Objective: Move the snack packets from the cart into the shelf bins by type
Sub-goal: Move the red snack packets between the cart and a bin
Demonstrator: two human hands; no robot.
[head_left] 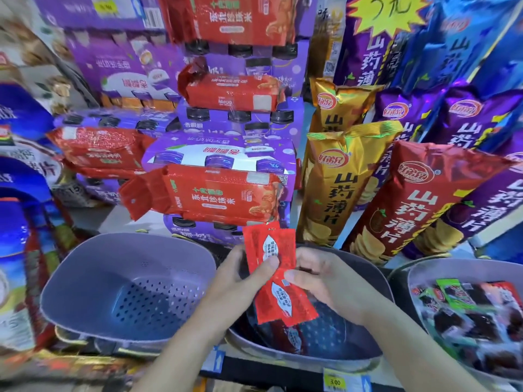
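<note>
Both grips on red packets (270, 250)

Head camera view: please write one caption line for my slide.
Both hands hold small red snack packets above the middle perforated grey plastic bin.

2 small red snack packets (278, 274) with white labels, held overlapping at lower centre above the middle grey perforated bin (325, 343). Left bin (93, 281) bare; right bin (418, 281) filled with dark and green packets (467, 306).
</note>
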